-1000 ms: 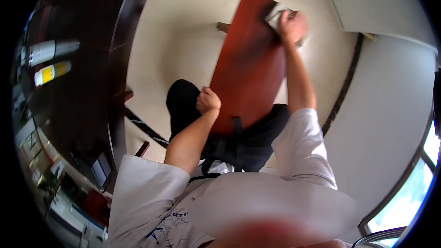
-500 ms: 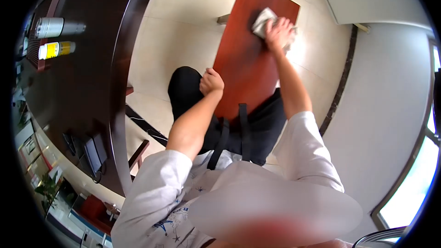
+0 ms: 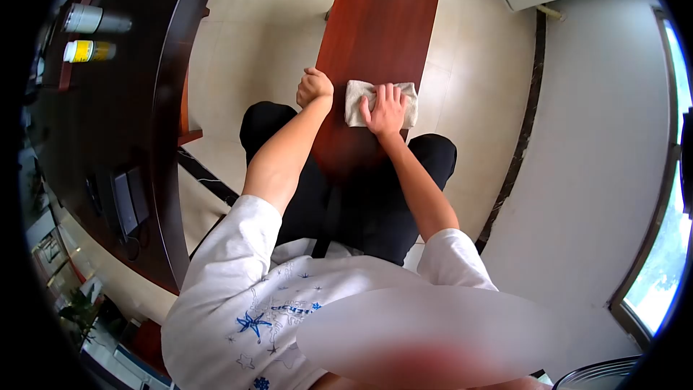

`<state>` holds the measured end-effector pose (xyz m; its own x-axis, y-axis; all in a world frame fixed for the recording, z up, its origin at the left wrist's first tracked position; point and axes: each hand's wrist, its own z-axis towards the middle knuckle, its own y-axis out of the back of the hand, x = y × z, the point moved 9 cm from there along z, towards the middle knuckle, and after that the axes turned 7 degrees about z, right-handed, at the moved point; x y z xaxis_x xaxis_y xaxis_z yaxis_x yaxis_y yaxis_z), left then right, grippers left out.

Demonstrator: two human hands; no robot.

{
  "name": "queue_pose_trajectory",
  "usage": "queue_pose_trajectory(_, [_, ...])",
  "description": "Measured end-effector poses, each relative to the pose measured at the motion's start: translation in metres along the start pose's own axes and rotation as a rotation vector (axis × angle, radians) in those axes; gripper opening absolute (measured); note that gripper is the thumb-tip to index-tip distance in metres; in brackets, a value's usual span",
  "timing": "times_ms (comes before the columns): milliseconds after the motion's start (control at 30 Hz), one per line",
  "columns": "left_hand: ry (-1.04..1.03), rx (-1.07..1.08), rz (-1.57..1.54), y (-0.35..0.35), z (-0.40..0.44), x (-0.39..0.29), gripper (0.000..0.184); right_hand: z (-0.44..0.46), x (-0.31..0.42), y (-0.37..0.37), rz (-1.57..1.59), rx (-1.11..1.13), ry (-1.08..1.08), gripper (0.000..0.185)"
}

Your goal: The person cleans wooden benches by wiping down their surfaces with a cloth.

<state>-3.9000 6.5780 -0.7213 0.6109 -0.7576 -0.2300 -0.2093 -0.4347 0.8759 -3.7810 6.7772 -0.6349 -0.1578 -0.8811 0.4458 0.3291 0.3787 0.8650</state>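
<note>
A long reddish-brown wooden bench point(image 3: 379, 22) stretches away from between my knees. My right hand point(image 3: 388, 110) holds a folded pale grey cloth point(image 3: 355, 105) pressed on the bench top, its fingers laid over the cloth and the thumb apart. The cloth reaches the bench's right edge. My left hand point(image 3: 315, 88) is closed in a loose fist at the bench's left edge, above my left knee. Nothing shows in that fist.
To the left runs a dark table point(image 3: 133, 130) with a silver cup point(image 3: 83, 19), a yellow-and-white bottle point(image 3: 81, 51) and a dark box-like device point(image 3: 124, 202). A pale wall point(image 3: 585, 152) and a window point(image 3: 660, 260) stand at the right. Tiled floor point(image 3: 253, 36) surrounds the bench.
My right hand has drawn the cloth from the bench's far part back toward me, and the cloth now lies flatter. My left hand stays closed by the left edge. The view has shifted.
</note>
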Motion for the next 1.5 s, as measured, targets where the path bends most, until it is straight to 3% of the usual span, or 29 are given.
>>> queue_pose_trajectory(167, [-0.059, -0.006, 0.010, -0.005, 0.008, 0.000, 0.068, 0.002, -0.003, 0.001, 0.017, -0.081, 0.034, 0.034])
queue_pose_trajectory(300, [-0.303, 0.116, 0.006, -0.008, 0.011, -0.001, 0.078, -0.001, 0.000, 0.005, 0.049, -0.130, -0.006, 0.034])
queue_pose_trajectory(567, [-0.365, 0.159, -0.172, -0.009, 0.005, 0.003, 0.079, 0.003, 0.001, 0.000, 0.018, -0.180, -0.096, 0.032])
queue_pose_trajectory(700, [-0.339, 0.329, -0.066, -0.009, 0.000, -0.008, 0.082, 0.011, 0.003, -0.002, 0.042, -0.206, -0.135, 0.031])
queue_pose_trajectory(833, [-0.466, 0.192, -0.240, -0.015, 0.007, -0.031, 0.081, 0.019, 0.007, -0.005, -0.018, -0.190, -0.107, 0.029])
queue_pose_trajectory(867, [-0.537, 0.269, -0.270, -0.025, 0.017, -0.039, 0.082, 0.018, 0.005, -0.011, 0.043, -0.192, -0.112, 0.029])
queue_pose_trajectory(1167, [-0.675, 0.169, -0.173, 0.005, -0.016, -0.053, 0.084, 0.020, 0.018, -0.009, -0.024, -0.213, -0.059, 0.027])
queue_pose_trajectory(1233, [-0.713, 0.201, -0.190, 0.002, -0.023, -0.052, 0.092, 0.019, 0.018, -0.015, -0.053, -0.177, -0.086, 0.031])
queue_pose_trajectory(1333, [-0.779, 0.177, -0.133, 0.005, -0.033, -0.056, 0.090, 0.019, 0.036, -0.020, -0.003, -0.104, 0.003, 0.037])
queue_pose_trajectory(1500, [-0.835, 0.094, -0.155, 0.017, -0.029, -0.059, 0.080, 0.019, 0.074, -0.037, 0.168, 0.067, 0.200, 0.070])
